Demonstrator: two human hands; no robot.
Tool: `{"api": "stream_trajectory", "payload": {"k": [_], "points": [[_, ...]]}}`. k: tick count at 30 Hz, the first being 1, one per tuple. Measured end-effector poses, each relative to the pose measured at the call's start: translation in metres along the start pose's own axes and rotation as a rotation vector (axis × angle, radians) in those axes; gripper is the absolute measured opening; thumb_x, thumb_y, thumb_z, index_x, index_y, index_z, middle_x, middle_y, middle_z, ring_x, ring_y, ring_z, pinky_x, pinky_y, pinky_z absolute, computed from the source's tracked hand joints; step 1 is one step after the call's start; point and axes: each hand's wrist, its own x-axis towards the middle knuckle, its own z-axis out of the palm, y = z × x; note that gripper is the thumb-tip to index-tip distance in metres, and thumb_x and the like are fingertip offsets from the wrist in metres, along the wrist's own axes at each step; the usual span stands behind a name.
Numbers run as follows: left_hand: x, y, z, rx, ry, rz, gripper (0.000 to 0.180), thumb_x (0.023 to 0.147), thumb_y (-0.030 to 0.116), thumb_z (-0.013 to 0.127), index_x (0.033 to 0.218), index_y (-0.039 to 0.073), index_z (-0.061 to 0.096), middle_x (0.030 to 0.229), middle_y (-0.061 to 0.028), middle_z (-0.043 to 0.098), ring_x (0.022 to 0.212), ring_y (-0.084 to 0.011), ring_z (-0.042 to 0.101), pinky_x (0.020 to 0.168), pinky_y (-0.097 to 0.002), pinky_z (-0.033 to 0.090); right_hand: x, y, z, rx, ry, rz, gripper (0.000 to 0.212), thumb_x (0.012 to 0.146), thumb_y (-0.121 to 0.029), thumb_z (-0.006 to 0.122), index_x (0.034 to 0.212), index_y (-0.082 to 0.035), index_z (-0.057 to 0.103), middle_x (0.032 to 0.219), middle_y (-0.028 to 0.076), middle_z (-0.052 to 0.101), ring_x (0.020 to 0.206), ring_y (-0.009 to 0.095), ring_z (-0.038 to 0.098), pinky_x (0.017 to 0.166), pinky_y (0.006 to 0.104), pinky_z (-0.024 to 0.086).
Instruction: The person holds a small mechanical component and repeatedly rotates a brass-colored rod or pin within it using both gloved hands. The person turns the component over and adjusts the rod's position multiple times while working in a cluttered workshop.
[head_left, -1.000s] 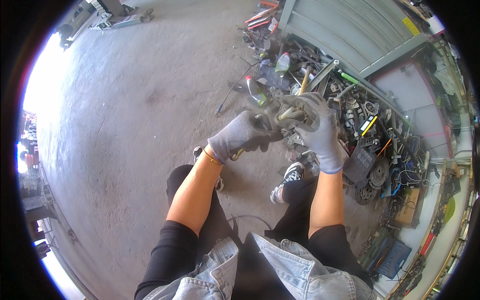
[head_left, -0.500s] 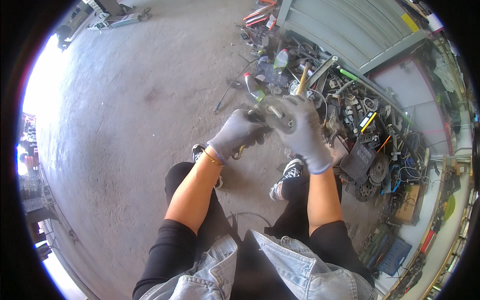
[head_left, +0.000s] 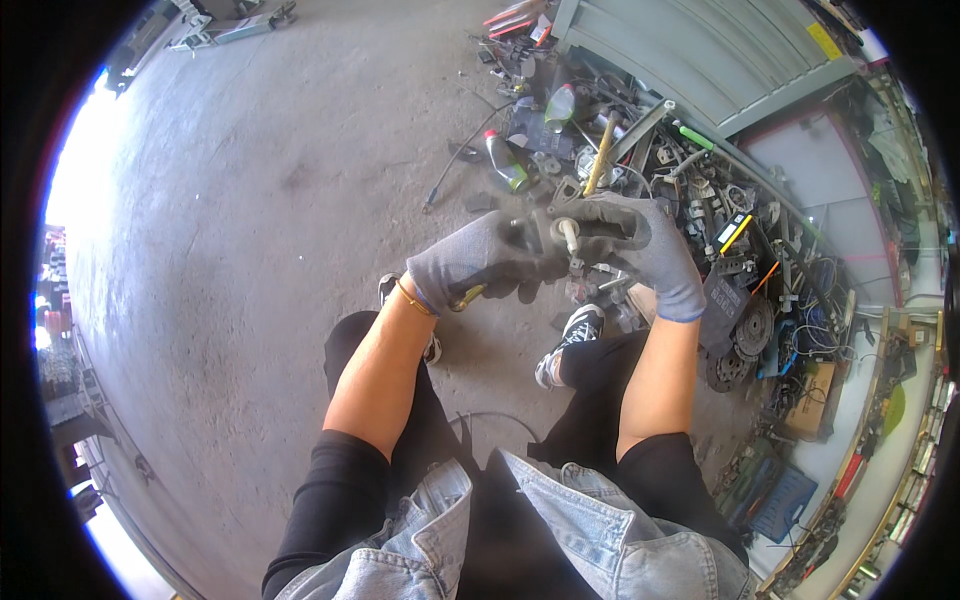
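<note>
Both my hands wear grey work gloves with darker fingers and meet in front of me over the floor. My left hand (head_left: 480, 262) is closed round a dark grey metal part (head_left: 545, 232), and its fingers hide much of it. A pale, stubby stud (head_left: 569, 234) sticks out of the part. Out of the bottom of my left fist pokes a small brass-coloured end (head_left: 466, 298); what it belongs to is hidden. From the right, my right hand (head_left: 655, 255) grips the part's edge by the stud, thumb and fingers bent around it.
A heap of scrap parts covers the floor at right, with plastic bottles (head_left: 505, 162), a yellow-handled tool (head_left: 601, 155) and brake discs (head_left: 755, 328). Behind it leans a grey metal panel (head_left: 690, 55). A blue case (head_left: 785, 505) lies at lower right. Concrete floor (head_left: 230, 220) stretches left.
My right hand has moved right and turned, so its thumb and fingers now show apart around the part's edge. The metal part has turned, its stud now pointing more toward me.
</note>
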Motion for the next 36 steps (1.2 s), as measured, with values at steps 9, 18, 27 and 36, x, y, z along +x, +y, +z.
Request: {"api": "stream_trajectory", "payload": {"k": [9, 18, 27, 36], "points": [[-0.005, 0.022, 0.012, 0.145, 0.07, -0.051, 0.025, 0.088, 0.024, 0.079, 0.105, 0.007, 0.072, 0.071, 0.0003, 0.067, 0.055, -0.0039, 0.056, 0.046, -0.0211, 0.037, 0.014, 0.008, 0.026, -0.377, 0.225, -0.158, 0.045, 0.082, -0.012, 0.084, 0.124, -0.001, 0.071, 0.103, 0.012, 0.075, 0.09, 0.02, 0.071, 0.082, 0.0326, 0.055], [0.0, 0.023, 0.018, 0.236, 0.135, -0.161, 0.022, 0.089, 0.028, 0.08, 0.098, 0.01, 0.072, 0.064, 0.0012, 0.065, 0.049, -0.0031, 0.052, 0.044, -0.0211, 0.035, 0.031, 0.029, 0.046, -0.422, 0.464, -0.103, 0.034, 0.09, -0.013, 0.073, 0.12, 0.001, 0.071, 0.093, 0.017, 0.075, 0.083, 0.028, 0.075, 0.074, 0.0353, 0.056], [-0.01, 0.025, 0.016, 0.194, 0.153, -0.136, 0.026, 0.085, 0.028, 0.084, 0.096, 0.007, 0.073, 0.064, 0.0005, 0.066, 0.048, -0.0033, 0.051, 0.044, -0.0217, 0.034, 0.025, 0.027, 0.024, 0.38, 0.241, -0.004, 0.039, 0.09, 0.001, 0.07, 0.129, 0.005, 0.065, 0.109, 0.008, 0.077, 0.095, 0.011, 0.07, 0.087, 0.0258, 0.056], [-0.014, 0.026, 0.012, 0.131, 0.104, -0.124, 0.026, 0.084, 0.029, 0.084, 0.097, 0.009, 0.073, 0.064, 0.0003, 0.066, 0.049, -0.0028, 0.05, 0.044, -0.0212, 0.032, 0.003, 0.007, 0.011, 0.102, 0.062, -0.127, 0.057, 0.078, -0.005, 0.087, 0.13, 0.0, 0.067, 0.132, 0.007, 0.065, 0.12, 0.014, 0.061, 0.103, 0.0305, 0.05]]}}
